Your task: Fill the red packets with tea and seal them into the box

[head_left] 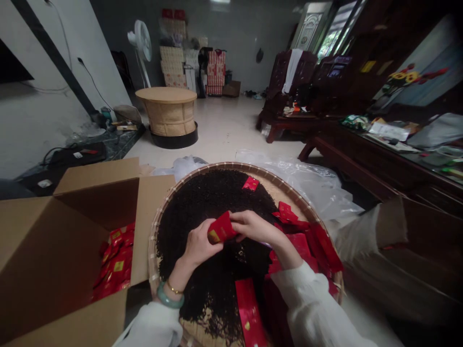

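Between my two hands is a small red packet (221, 228) with a gold mark, raised over a round woven bamboo tray (156, 270). My left hand (201, 245) grips the packet's left side, and my right hand (253, 226) closes on its right end; those fingertips are partly hidden. Dark, dry tea leaves (191, 202) cover much of the tray. More red packets (300, 246) lie piled along its right side beneath my right forearm. One longer red packet (249, 311) rests near the front, and a small one (251, 183) lies on the leaves at the back.
An open cardboard box (155, 202) stands left of the tray, with several red packets (117, 260) inside. Clear plastic sheeting (304, 178) lies behind the tray. A dark wooden table (361, 159) and a blurred carton (415, 255) are on the right. A round woven stand (170, 113) is farther back.
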Demonstrator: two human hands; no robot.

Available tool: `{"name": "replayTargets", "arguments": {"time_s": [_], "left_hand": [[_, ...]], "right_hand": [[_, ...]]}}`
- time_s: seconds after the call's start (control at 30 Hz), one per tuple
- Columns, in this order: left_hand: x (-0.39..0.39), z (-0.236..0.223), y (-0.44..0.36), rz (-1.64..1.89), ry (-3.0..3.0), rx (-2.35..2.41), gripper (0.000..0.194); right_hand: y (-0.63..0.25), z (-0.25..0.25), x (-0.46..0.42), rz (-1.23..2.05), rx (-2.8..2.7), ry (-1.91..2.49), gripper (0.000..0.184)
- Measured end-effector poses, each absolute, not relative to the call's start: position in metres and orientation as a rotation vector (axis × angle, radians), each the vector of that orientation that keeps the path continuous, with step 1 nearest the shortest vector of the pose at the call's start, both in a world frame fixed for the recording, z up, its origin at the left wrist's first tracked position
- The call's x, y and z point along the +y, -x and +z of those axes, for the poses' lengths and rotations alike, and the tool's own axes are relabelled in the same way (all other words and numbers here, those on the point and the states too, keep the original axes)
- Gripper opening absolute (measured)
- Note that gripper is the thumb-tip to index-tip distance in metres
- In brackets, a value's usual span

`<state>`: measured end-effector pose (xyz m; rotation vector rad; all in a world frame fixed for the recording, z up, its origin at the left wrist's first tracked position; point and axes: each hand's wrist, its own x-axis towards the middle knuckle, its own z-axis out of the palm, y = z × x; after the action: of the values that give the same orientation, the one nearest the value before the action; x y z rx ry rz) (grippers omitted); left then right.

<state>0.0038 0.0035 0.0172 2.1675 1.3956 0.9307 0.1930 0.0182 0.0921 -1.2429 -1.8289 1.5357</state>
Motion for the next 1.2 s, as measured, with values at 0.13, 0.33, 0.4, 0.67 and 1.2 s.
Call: {"name": "replayTargets", "arguments": {"time_s": [0.13, 0.33, 0.4, 0.67, 1.2], "left_hand": [[0.004, 0.015, -0.002, 0.872, -2.258, 1.327, 0.042], [0.003, 0.013, -0.003, 0.671, -2.37, 1.39, 0.051], [0.002, 0.015, -0.005, 0.62, -2.375, 1.428, 0.051], [0.003, 0.022, -0.007, 0.801, -2.216, 1.456, 0.033], [0.001, 0.01, 0.0, 1.455, -2.013, 1.163, 0.03]], "right_hand": [[-0.198, 0.086, 0.023, 1.561, -2.092, 1.232, 0.018], [-0.19, 0.076, 0.022, 1.083, -2.276, 1.432, 0.01], [-0.188, 0.079, 0.019, 0.983, -2.299, 1.449, 0.01], [-0.187, 0.115, 0.006, 0.777, -2.285, 1.5, 0.018], [-0.196, 0.149, -0.049, 0.496, -2.273, 1.125, 0.026]]}}
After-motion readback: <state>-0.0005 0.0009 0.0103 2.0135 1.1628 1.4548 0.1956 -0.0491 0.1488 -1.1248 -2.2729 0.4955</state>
